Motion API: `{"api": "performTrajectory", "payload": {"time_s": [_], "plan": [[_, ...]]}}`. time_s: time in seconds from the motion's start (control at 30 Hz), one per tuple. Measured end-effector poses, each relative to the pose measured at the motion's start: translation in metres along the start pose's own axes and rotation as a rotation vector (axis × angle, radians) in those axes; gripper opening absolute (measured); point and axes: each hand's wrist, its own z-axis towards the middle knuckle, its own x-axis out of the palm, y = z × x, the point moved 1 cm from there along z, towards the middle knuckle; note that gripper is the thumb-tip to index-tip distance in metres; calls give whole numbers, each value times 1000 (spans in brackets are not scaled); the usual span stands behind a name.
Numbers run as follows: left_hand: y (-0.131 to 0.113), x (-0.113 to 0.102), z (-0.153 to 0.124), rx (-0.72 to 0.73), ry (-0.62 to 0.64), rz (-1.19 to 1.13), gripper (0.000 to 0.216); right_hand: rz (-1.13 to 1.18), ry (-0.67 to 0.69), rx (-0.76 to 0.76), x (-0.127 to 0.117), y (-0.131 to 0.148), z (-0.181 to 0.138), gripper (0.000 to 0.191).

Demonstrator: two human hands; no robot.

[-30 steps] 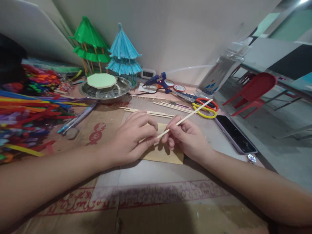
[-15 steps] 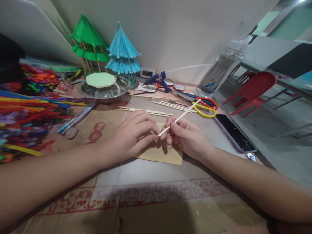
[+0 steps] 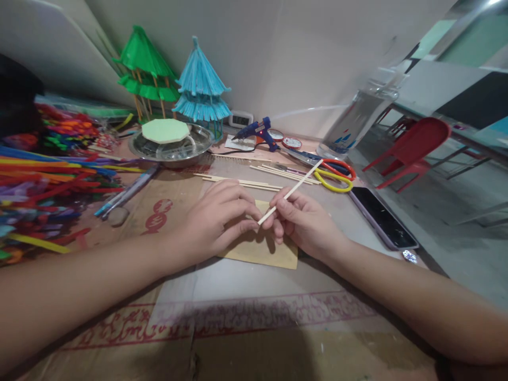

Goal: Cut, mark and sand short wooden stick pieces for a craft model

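Note:
My right hand (image 3: pixel 304 222) pinches a thin wooden stick (image 3: pixel 299 185) that slants up to the right, its lower end at my left fingertips. My left hand (image 3: pixel 216 219) is curled, fingers pressed together at that stick end, above a tan cardboard square (image 3: pixel 268 254) lying flat on the table. What the left fingers grip is hidden. Several more wooden sticks (image 3: pixel 242 183) lie just beyond both hands.
Piles of coloured pipe cleaners (image 3: pixel 43 180) fill the left. At the back stand green (image 3: pixel 145 69) and blue (image 3: pixel 200 84) pagoda models, a metal dish (image 3: pixel 174 145), a blue glue gun (image 3: pixel 257 132) and a jar (image 3: pixel 357 119). Scissors (image 3: pixel 333 174) and a phone (image 3: pixel 383 217) lie right.
The stick has slid down through my right fingers, so less of it sticks out toward the scissors. Both hands stay over the cardboard square.

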Motion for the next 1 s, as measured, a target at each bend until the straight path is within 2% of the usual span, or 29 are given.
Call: {"api": "performTrajectory", "payload": {"time_s": [0.13, 0.2, 0.27, 0.37, 0.43, 0.67, 0.77, 0.83, 0.93, 1.0], "plan": [[0, 1, 0, -44, 29, 5, 19, -106, -38, -53, 3, 4, -4, 37], [2, 4, -1, -108, 69, 25, 15, -281, -109, -134, 2, 9, -9, 36], [4, 7, -3, -163, 127, 41, 18, -562, -163, -244, 0, 14, -14, 30], [5, 10, -6, -199, 230, 64, 34, -995, -77, -375, -2, 18, -18, 17], [5, 12, -7, -205, 291, 96, 38, -1154, 10, -396, -1, 17, -18, 13], [6, 14, -10, -131, 376, 134, 33, -1316, 277, -484, 10, 11, -15, 18], [7, 15, -11, -140, 383, 169, 36, -1416, 234, -427, 8, 13, -15, 19], [7, 15, -12, -143, 385, 175, 41, -1387, 227, -414, 8, 13, -17, 20], [7, 15, -12, -132, 390, 165, 42, -1309, 309, -490, 12, 12, -20, 18], [6, 15, -12, -138, 394, 174, 39, -1350, 318, -527, 14, 11, -19, 17]]}}
